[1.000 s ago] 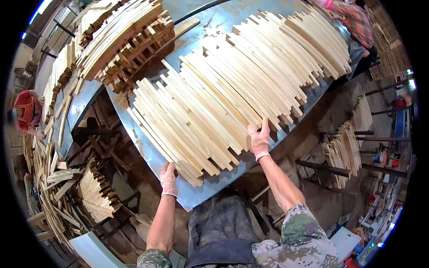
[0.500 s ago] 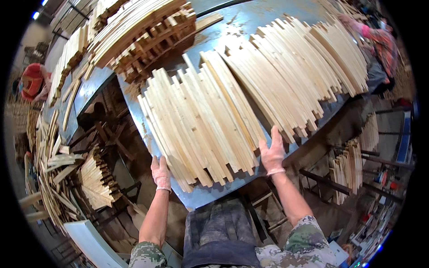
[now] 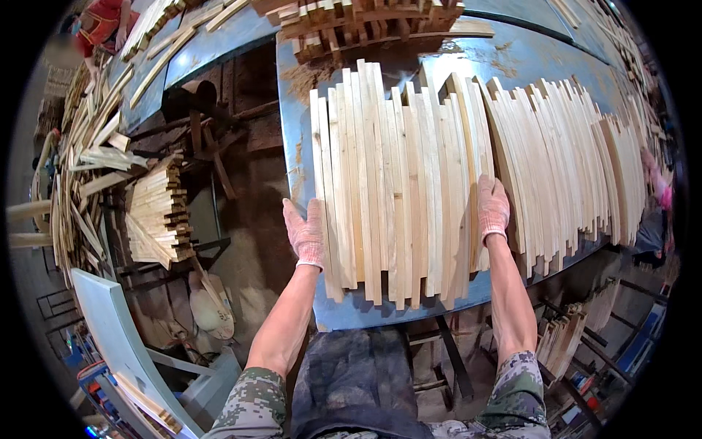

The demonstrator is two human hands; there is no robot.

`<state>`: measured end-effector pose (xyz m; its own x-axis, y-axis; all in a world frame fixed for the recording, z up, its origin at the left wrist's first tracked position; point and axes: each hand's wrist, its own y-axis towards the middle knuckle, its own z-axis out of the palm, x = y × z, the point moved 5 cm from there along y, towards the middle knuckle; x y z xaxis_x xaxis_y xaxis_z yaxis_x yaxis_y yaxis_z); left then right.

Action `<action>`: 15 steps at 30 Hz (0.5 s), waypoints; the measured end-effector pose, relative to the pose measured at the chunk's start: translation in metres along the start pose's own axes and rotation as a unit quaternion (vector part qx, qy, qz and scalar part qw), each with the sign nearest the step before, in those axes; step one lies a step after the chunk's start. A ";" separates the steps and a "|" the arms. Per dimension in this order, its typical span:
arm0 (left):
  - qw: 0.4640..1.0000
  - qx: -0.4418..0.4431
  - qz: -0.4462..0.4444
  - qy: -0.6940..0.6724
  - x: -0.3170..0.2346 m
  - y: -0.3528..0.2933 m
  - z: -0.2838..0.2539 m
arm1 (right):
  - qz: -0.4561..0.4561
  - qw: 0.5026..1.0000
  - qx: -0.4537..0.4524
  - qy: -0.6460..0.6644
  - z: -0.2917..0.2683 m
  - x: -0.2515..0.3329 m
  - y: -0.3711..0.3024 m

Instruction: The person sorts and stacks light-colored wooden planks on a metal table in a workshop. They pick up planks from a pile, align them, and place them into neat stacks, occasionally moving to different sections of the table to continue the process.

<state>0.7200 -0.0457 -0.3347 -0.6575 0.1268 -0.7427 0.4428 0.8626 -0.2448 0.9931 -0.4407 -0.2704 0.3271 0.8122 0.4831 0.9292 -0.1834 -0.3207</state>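
Note:
A row of pale wooden strips [image 3: 398,190] lies side by side on the blue metal table [image 3: 351,314], their ends uneven. My left hand [image 3: 305,233], in a pinkish knit work glove, lies against the row's left edge with fingers stretched and thumb apart. At the row's right edge rests my right hand [image 3: 493,208], gloved alike, fingers extended forward over the outer strips; its fingertips are partly hidden among them. Just right of it, past a dark narrow gap, another row of strips [image 3: 548,161] covers the table.
Stacked wood pieces [image 3: 365,18] stand at the table's far side, near scattered sawdust [image 3: 307,80]. Left of the table are a strip pile [image 3: 157,212], a shovel [image 3: 212,304] and a pale panel [image 3: 124,336]. One person [image 3: 102,29] is far left, another [image 3: 654,219] at the right.
The view has swung left, so the table and rows appear further right and straighter. My left hand is now further forward along the row's edge; the right hand has come onto its right edge.

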 end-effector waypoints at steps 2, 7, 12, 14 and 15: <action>0.998 0.004 -0.013 -0.054 0.005 -0.001 -0.003 | -0.015 1.000 -0.011 -0.001 0.009 -0.012 -0.009; 0.925 0.142 -0.147 -0.319 0.039 -0.012 -0.037 | -0.036 0.989 0.071 0.128 0.024 -0.005 -0.078; 0.829 0.266 -0.288 -0.399 0.104 -0.031 -0.082 | -0.089 0.990 0.082 0.074 0.043 -0.037 -0.122; 0.845 0.257 -0.277 -0.378 0.109 -0.037 -0.093 | -0.122 0.973 0.140 0.137 0.036 -0.035 -0.127; 0.848 0.255 -0.282 -0.369 0.104 -0.041 -0.097 | -0.135 0.961 0.153 0.184 0.033 -0.033 -0.124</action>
<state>0.5746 -0.0207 -0.3413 -0.3758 -0.7391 -0.5590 0.5137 0.3359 -0.7895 0.8611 -0.4262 -0.2737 0.1732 0.5456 0.8200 0.9128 0.2237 -0.3416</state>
